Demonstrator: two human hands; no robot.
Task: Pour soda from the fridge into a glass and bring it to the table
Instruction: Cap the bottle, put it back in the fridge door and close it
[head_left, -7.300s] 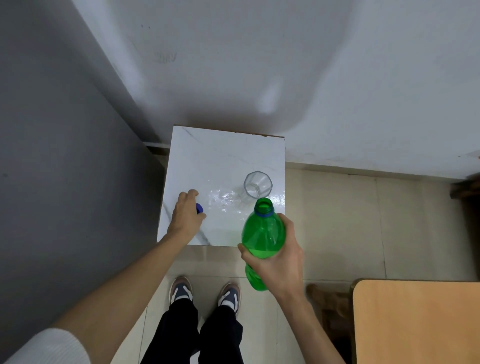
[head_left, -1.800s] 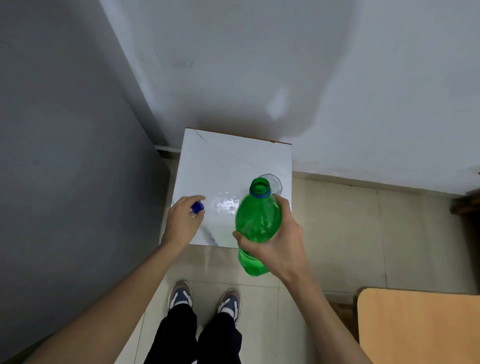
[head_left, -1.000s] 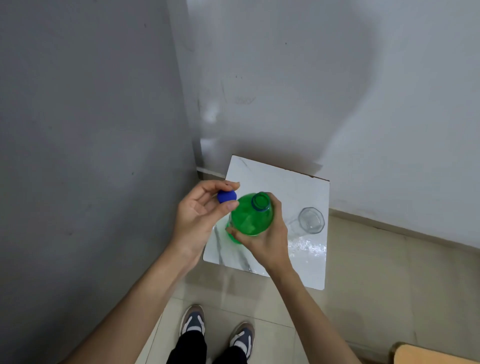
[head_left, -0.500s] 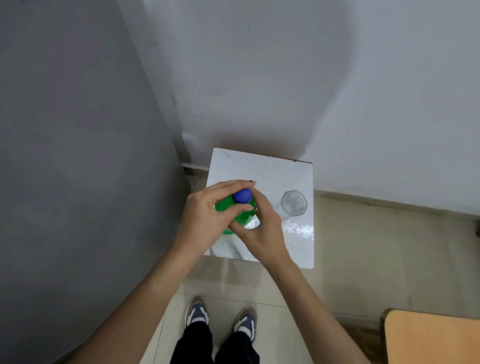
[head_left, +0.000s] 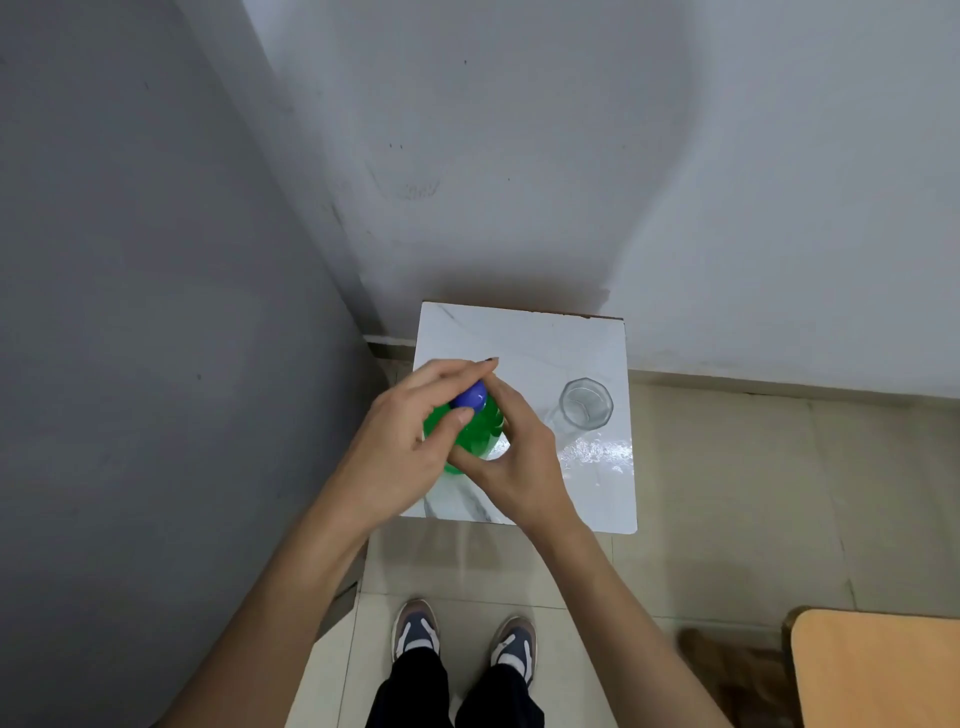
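At the left of the frame stands a grey wall (head_left: 130, 312), meeting a white wall (head_left: 571, 156) that fills the upper right. Just left of centre, the left hand (head_left: 400, 457) pinches the blue cap (head_left: 469, 395) between thumb and fingers, the cap sitting on top of the green soda bottle (head_left: 470, 431). The bottle stands between the two hands, over the white marble-patterned stand (head_left: 524, 338). Touching it from the right, the right hand (head_left: 514, 462) wraps closed around the bottle's shoulder. Further right, apart from both hands, a clear faceted glass (head_left: 586, 405) stands on the stand, near its right edge. A wooden table (head_left: 878, 670) corner shows at the lower right.
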